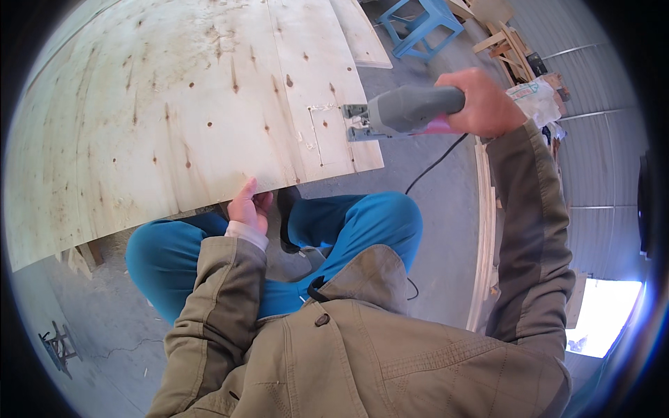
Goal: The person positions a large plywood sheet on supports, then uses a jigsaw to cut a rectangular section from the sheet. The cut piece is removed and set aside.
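A large knotty plywood sheet (237, 118) lies before me, its near edge just above my knees. My right hand (483, 103) is wrapped round the rear of a grey and pink jigsaw (411, 110). The saw's metal base (359, 122) sits at the sheet's right edge; its blade is hidden from this view. Beside the saw, a thin, rough-edged line (317, 138) runs across the wood and turns at a corner. My left hand (249, 207) pinches the near edge, thumb up against the board and the other fingers curled below it.
A dark power cord (437, 164) trails from the saw to the concrete floor (449, 230). Long timber strips (483, 244) lie along my right. A blue plastic stool (422, 28) stands beyond the sheet, with wood scraps (507, 50) and a white sack (535, 101) by the corrugated wall (603, 146).
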